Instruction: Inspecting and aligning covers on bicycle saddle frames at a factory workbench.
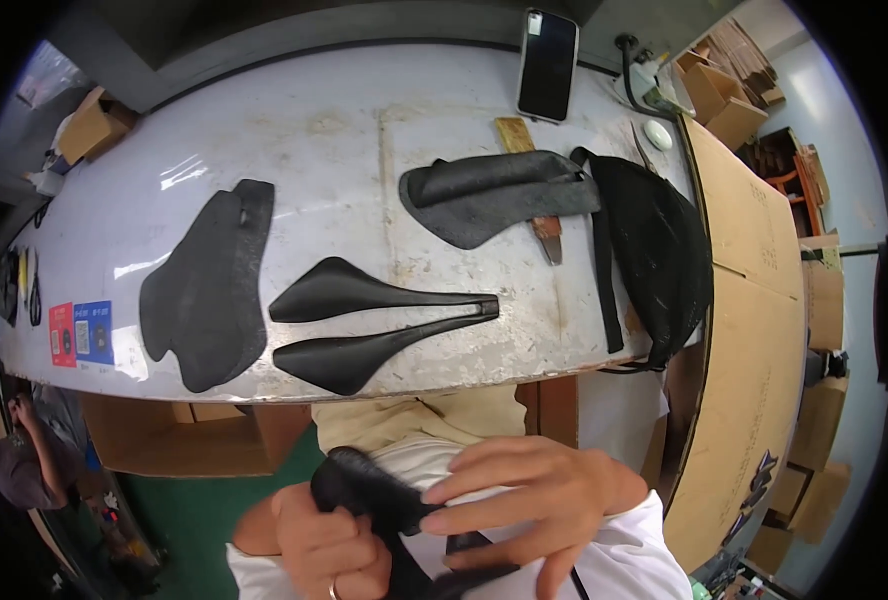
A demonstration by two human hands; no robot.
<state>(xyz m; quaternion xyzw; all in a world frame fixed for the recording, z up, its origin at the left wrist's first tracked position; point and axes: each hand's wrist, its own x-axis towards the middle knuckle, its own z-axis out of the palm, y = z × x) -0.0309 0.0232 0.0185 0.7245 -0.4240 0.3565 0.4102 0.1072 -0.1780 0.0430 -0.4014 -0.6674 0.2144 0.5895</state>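
Observation:
Close to my body, my left hand (334, 545) is closed round a black piece (369, 485) with a smooth rounded end. Its kind is hard to tell, as motion blur and my hands cover much of it. Over the other side of this piece, my right hand (529, 500) has its fingers spread, the fingertips at or just above the black material. On the table in front lies a black bicycle saddle (384, 375) with a split middle, its narrow nose pointing right. A flat dark grey sheet (209, 290) lies to its left. A folded dark grey sheet (504, 195) sits farther back.
The white table (334, 150) carries a phone (547, 65) propped at the back, a wood-handled blade (547, 240) partly under the folded sheet, and a black bag (654, 260) at right. Cardboard (749, 330) borders the right side. Another person (34, 450) is at far left.

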